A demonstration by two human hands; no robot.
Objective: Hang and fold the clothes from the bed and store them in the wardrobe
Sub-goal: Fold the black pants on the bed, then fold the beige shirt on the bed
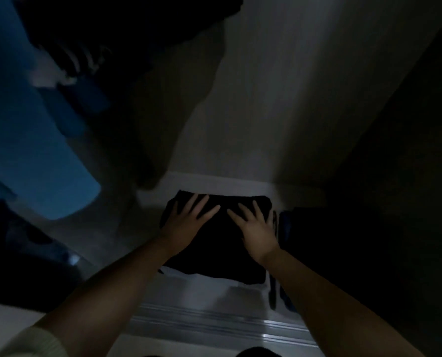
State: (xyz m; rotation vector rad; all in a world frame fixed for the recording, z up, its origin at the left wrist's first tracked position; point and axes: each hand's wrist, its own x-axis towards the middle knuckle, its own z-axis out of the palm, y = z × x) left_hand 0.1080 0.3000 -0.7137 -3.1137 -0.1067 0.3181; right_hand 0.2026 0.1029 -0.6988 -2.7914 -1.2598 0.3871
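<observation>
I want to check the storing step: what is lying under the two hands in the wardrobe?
Both the left hand and right hand rest flat on a folded black garment, which sits on the pale wardrobe shelf. Whatever lies beneath the garment is covered.

Folded garment [214,243] — plain black. Hanging garment [29,140] at left — solid blue. Wardrobe floor [207,287] — white. Door track [214,323] — silver-grey.
</observation>
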